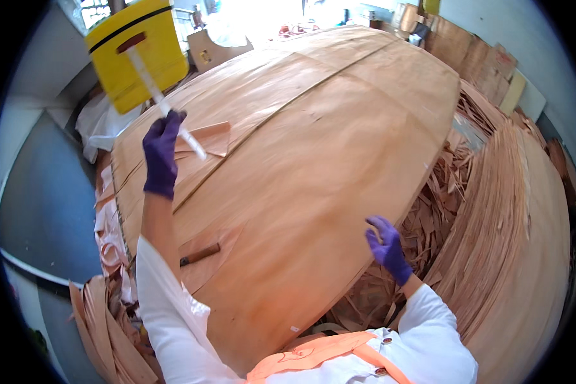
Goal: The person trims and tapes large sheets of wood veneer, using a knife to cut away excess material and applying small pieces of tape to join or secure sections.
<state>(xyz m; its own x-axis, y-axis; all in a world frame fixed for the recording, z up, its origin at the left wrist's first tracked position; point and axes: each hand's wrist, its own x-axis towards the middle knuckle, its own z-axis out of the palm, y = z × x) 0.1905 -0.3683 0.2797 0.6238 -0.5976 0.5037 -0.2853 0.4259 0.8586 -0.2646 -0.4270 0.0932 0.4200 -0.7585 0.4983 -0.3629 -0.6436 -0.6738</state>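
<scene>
Overhead, left hand (pixel 160 153) clamps a white tube (pixel 163 105) by the yellow bin (pixel 137 54); right hand (pixel 387 246) spread apart.

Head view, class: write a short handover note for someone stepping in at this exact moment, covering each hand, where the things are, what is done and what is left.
Left hand: purple glove, raised, gripping a white stick-like tool that runs up toward a yellow container.
Right hand: gloved, open, empty, hovering off the near right edge of the veneer sheet.
A small veneer patch lies on the sheet beside the left hand; a dark-handled knife lies by the left forearm.
Done: patch placed.
Left: cannot tell whether it is fixed; scraps remain at right.
</scene>
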